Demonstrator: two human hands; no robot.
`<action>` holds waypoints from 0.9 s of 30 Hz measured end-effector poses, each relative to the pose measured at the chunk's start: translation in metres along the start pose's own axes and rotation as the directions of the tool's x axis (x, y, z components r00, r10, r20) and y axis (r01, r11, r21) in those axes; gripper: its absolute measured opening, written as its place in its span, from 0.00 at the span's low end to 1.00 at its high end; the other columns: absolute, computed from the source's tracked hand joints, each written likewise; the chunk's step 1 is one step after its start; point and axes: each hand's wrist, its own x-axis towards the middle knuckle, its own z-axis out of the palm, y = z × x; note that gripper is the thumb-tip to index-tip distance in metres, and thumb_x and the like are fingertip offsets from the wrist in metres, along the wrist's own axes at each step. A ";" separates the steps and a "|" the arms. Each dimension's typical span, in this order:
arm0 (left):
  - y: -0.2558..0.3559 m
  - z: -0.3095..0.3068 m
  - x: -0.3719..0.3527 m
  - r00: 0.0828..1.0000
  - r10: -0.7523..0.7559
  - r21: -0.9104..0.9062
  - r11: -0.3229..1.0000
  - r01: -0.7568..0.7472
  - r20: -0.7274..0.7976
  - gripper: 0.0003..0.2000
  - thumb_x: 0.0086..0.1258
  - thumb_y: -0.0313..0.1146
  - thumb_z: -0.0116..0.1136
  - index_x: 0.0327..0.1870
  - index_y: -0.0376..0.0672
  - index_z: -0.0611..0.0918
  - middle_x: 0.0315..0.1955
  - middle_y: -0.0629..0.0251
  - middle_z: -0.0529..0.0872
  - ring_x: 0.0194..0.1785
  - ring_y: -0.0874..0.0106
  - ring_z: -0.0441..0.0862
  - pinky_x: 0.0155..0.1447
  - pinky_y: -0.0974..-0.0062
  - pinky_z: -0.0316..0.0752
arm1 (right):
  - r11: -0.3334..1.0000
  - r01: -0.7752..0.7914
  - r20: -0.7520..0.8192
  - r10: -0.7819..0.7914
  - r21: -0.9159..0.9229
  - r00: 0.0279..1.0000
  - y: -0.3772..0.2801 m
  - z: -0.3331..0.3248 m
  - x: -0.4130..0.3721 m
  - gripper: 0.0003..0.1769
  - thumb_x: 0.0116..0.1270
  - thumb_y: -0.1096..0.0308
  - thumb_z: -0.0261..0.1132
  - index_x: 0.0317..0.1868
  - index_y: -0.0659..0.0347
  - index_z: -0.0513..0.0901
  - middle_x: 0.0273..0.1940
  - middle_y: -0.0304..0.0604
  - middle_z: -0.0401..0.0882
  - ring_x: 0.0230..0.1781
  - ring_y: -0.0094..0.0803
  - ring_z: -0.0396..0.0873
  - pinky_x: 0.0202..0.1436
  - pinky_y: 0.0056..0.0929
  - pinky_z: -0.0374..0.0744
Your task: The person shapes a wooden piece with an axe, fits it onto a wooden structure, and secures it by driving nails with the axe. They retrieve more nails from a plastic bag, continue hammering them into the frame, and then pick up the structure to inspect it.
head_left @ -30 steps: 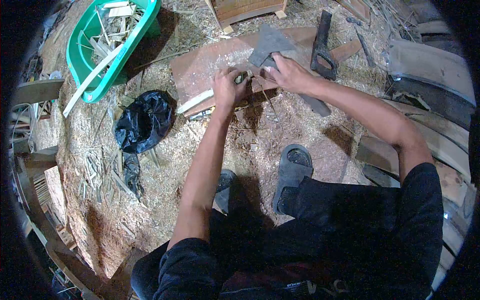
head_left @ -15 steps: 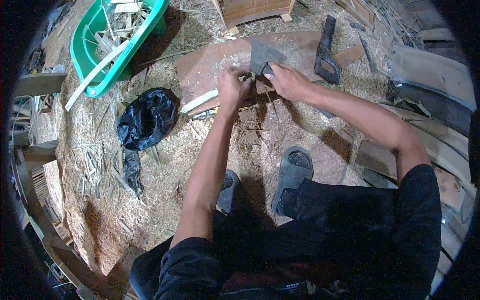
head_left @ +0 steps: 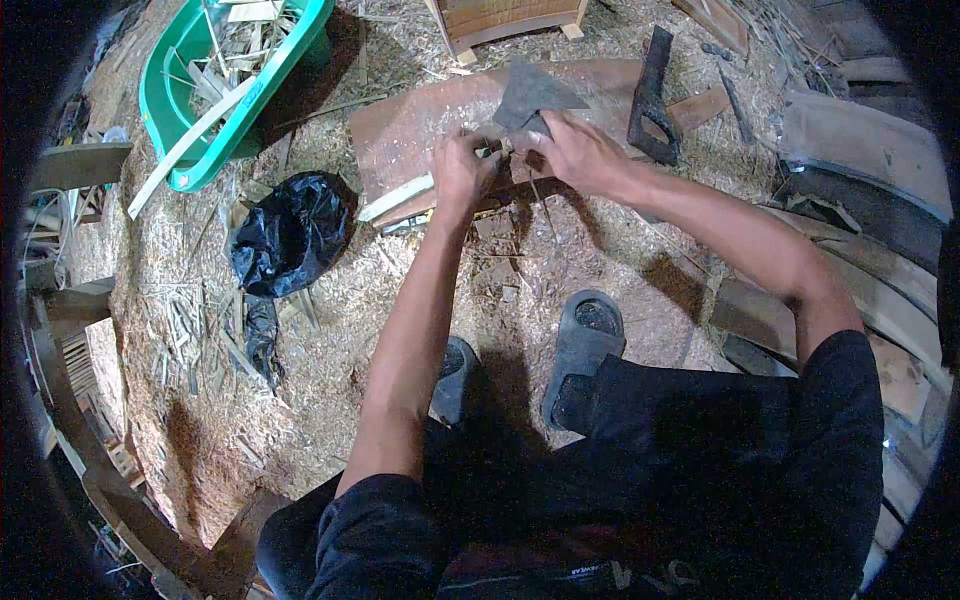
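Observation:
Above a reddish-brown board on the ground, my two hands are close together. My left hand has its fingers curled in a pinch around something too small to make out. My right hand is closed on a dark grey sheet, which sticks up beyond the fingers with its corners spread. A pale wood strip lies along the board's near edge, left of my left hand. The fingertips of both hands nearly meet, and what lies between them is unclear.
A green tub with wood scraps stands upper left. Below it lies a black plastic bag. A handsaw rests at the board's right end. A wooden cabinet stands at the top; planks are stacked right. Shavings cover the ground.
The grey sheet has tilted and turned, its corner now pointing right. My right hand has shifted slightly with it, while my left hand is almost where it was.

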 end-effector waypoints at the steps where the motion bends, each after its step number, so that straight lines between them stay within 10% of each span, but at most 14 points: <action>1: 0.003 -0.003 0.001 1.000 -0.004 0.000 1.000 0.004 0.005 0.16 0.52 0.42 0.76 0.40 0.46 0.90 0.41 0.54 0.87 0.46 0.55 0.85 0.51 0.60 0.78 | 0.995 0.080 -0.024 -0.081 -0.058 0.996 0.012 0.009 0.001 0.17 0.74 0.64 0.53 0.54 0.70 0.70 0.45 0.67 0.79 0.48 0.65 0.78 0.50 0.56 0.77; 6: 0.011 -0.009 0.001 1.000 -0.018 0.019 1.000 0.018 0.018 0.15 0.52 0.41 0.75 0.40 0.47 0.90 0.41 0.55 0.87 0.47 0.55 0.84 0.53 0.60 0.77 | 0.995 -0.073 0.188 0.083 -0.061 0.979 -0.005 -0.001 -0.001 0.15 0.75 0.65 0.51 0.51 0.70 0.71 0.45 0.70 0.77 0.44 0.63 0.80 0.50 0.55 0.78; 12: 0.006 -0.006 0.002 0.997 -0.051 -0.067 0.996 0.054 0.053 0.14 0.52 0.42 0.75 0.39 0.47 0.91 0.41 0.56 0.87 0.44 0.55 0.85 0.51 0.62 0.79 | 0.992 0.119 -0.127 -0.124 -0.048 0.984 0.000 0.004 0.003 0.14 0.75 0.65 0.52 0.48 0.70 0.70 0.41 0.66 0.79 0.39 0.64 0.80 0.44 0.54 0.79; 15: 0.009 -0.006 0.002 0.999 -0.046 -0.005 0.999 0.046 0.019 0.14 0.52 0.41 0.75 0.39 0.48 0.91 0.41 0.56 0.88 0.43 0.56 0.86 0.51 0.62 0.79 | 0.998 0.055 0.146 -0.055 0.001 0.988 0.003 0.001 -0.003 0.16 0.76 0.63 0.52 0.51 0.71 0.70 0.43 0.68 0.78 0.43 0.64 0.79 0.47 0.53 0.78; 27: 0.010 -0.008 0.001 0.999 -0.036 -0.021 0.999 0.036 0.016 0.15 0.53 0.40 0.75 0.41 0.47 0.91 0.42 0.55 0.88 0.44 0.54 0.86 0.51 0.61 0.79 | 0.999 0.027 0.047 -0.025 -0.041 0.999 0.003 0.018 -0.007 0.17 0.75 0.65 0.53 0.54 0.72 0.71 0.45 0.70 0.77 0.48 0.66 0.77 0.53 0.56 0.76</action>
